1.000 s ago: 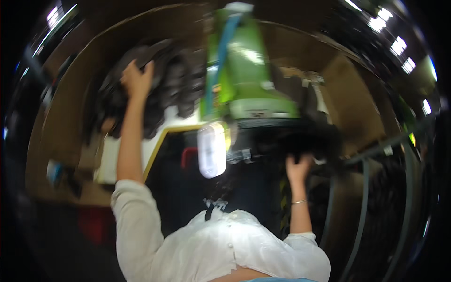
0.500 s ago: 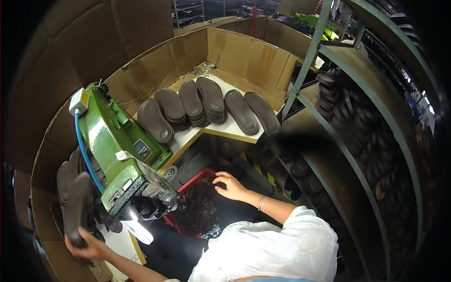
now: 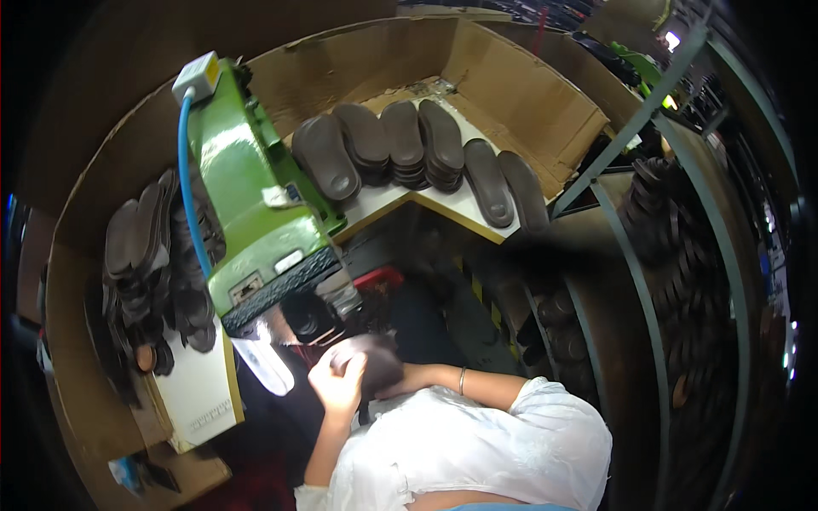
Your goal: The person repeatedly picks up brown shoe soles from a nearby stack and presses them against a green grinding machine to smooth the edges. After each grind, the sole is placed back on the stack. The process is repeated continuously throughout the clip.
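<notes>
A dark brown shoe sole [image 3: 381,356] is tilted in front of my body, just below the head of a green machine [image 3: 256,204]. My left hand [image 3: 338,385] is closed on its left end, thumb up along the surface. At its lower right side, my right hand [image 3: 407,380] touches the sole; the fingers of that hand are hidden behind it. A lit white lamp [image 3: 264,366] hangs under the machine head, left of my left hand.
Stacks of brown soles [image 3: 402,136] line the white bench [image 3: 375,207] at the back. More soles [image 3: 136,238] are piled left of the machine. Cardboard walls [image 3: 366,55] surround the bench. A red bin [image 3: 375,279] sits below; a metal rack [image 3: 635,255] holding soles stands right.
My left hand has brought a sole from the left pile to in front of my body. My right hand has moved down from over the red bin to the sole. The view has shifted.
</notes>
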A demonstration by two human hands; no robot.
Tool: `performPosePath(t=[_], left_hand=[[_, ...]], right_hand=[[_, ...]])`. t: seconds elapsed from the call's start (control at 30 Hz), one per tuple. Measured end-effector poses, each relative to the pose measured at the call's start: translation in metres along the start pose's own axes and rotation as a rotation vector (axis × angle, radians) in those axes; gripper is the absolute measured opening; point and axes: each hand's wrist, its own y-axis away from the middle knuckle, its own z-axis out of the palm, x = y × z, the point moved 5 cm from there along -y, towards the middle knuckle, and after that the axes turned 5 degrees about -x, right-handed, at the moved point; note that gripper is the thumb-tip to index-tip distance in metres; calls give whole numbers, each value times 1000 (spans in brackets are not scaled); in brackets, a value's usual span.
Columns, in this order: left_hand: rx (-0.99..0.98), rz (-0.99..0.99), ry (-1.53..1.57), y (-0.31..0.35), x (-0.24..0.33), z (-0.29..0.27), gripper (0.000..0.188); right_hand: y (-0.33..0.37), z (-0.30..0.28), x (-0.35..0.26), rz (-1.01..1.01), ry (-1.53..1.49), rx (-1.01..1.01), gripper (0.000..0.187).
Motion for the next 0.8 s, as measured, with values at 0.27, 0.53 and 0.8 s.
performPosePath(t=[0.27,0.53,0.8], left_hand=[[-157,-206,313,-19,-10,11,16],[-36,-155,148,3,-13,-17,18],[75,-46,366,18,1,-56,32]], right_hand=[[32,-9,40,78,150,102,44],[112,-116,1,-346,-699,615,51],[80,-118,-50,-623,-648,543,61]])
